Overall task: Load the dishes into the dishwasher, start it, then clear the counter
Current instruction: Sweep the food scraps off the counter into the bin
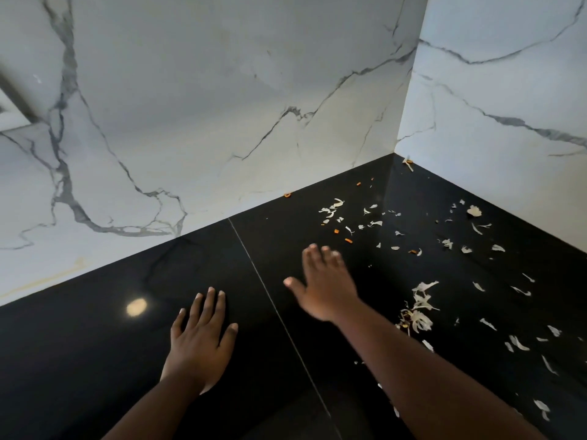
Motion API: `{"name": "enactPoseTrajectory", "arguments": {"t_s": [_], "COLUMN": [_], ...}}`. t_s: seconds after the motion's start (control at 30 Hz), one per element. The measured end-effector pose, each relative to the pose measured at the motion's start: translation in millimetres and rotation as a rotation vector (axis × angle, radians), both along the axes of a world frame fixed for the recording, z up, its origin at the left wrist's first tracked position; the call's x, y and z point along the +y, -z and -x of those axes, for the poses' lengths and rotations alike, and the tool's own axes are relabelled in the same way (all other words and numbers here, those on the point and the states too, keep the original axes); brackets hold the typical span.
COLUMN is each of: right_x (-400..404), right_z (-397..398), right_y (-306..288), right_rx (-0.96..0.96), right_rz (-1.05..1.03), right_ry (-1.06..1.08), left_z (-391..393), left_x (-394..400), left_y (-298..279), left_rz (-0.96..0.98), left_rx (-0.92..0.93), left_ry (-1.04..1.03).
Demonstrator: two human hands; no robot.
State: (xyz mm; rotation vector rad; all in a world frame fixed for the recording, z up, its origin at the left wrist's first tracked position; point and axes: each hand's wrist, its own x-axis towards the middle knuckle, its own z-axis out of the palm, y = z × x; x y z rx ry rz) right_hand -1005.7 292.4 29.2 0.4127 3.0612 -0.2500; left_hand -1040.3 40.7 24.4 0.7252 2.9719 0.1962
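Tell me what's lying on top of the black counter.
On the black counter: pale peel scraps and small orange bits, mostly toward the corner. The left hand lies flat on it; the right hand is open near the scraps. Anything under hands or forearms is hidden.

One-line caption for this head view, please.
Both open hands, left and right, over a black counter strewn with vegetable scraps.

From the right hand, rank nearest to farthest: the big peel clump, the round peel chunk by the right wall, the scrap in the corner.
From the right hand:
1. Peel clump, just right of the forearm.
2. Round chunk, by the right wall.
3. Corner scrap, at the walls' junction.
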Motion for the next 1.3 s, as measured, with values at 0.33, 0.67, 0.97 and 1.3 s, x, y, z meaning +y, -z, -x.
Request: {"name": "enactPoseTrajectory", "arguments": {"t_s": [0.33,0.67,0.97,1.3], "right_x": [37.3,66.3,227.4,208.0], "right_z": [0.1,93.3,-66.4,-181.6], "right_y": [-14.7,-15.3,-26.0,-28.0], "right_rx": [-0.017,0.153,-0.055,0.003], "right_rz": [-0.073,-0.087,-0.092,-0.050], "right_ry": [0.290,0.148,0.414,0.206], "left_z": [61.1,162.9,197.0,204.3], "left_x": [76.1,174.1,218.8,270.9], "left_y": [-28.8,-6.6,-11.2,2.1], "left_rz": [-0.025,-0.088,0.007,-0.212], "left_rx": [0.128,0.007,-0.039,-0.062], "left_ry": [0.019,0.028,0.352,0.332]}}
